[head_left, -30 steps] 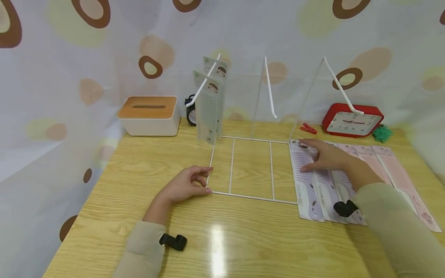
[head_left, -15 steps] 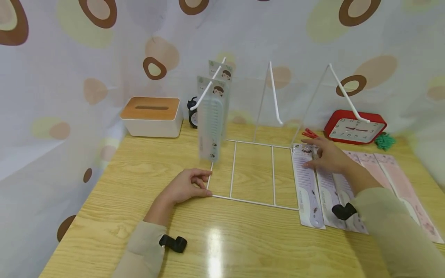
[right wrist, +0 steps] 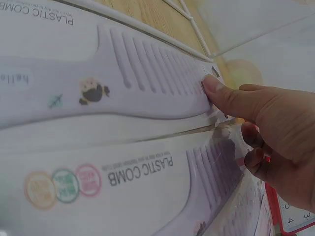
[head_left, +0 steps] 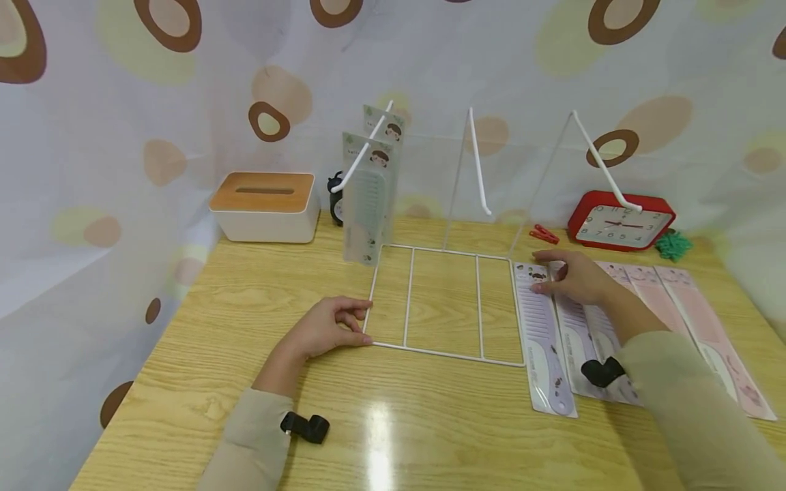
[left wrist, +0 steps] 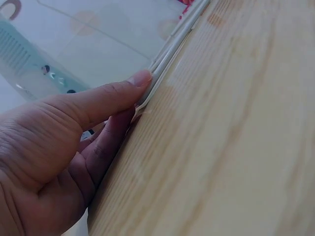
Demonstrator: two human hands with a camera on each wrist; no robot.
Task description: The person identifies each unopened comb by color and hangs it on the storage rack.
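My left hand (head_left: 355, 324) pinches the near left corner of a white wire rack (head_left: 408, 300); in the left wrist view the left hand's (left wrist: 133, 98) thumb lies on the wire (left wrist: 177, 34) with fingers curled under. Two clear comb packets (head_left: 367, 204) hang on the rack's left hook. My right hand (head_left: 546, 274) holds the top end of the leftmost purple comb packet (head_left: 543, 341), which lies flat just right of the rack. In the right wrist view the right hand's (right wrist: 231, 108) thumb presses on this packet (right wrist: 123, 83), the fingers curled at its edge.
More purple and pink comb packets (head_left: 694, 320) lie side by side to the right. Two bare hooks (head_left: 479, 164) rise from the rack. At the back stand a tissue box (head_left: 264, 204), a small black clock (head_left: 336, 198), a red clock (head_left: 620, 221), a red clip (head_left: 544, 234) and a green tuft (head_left: 672, 243).
The leftmost purple packet has slid a little toward me, away from its neighbours, under my right hand. The hanging packets have swung. My left hand has stayed on the rack corner.
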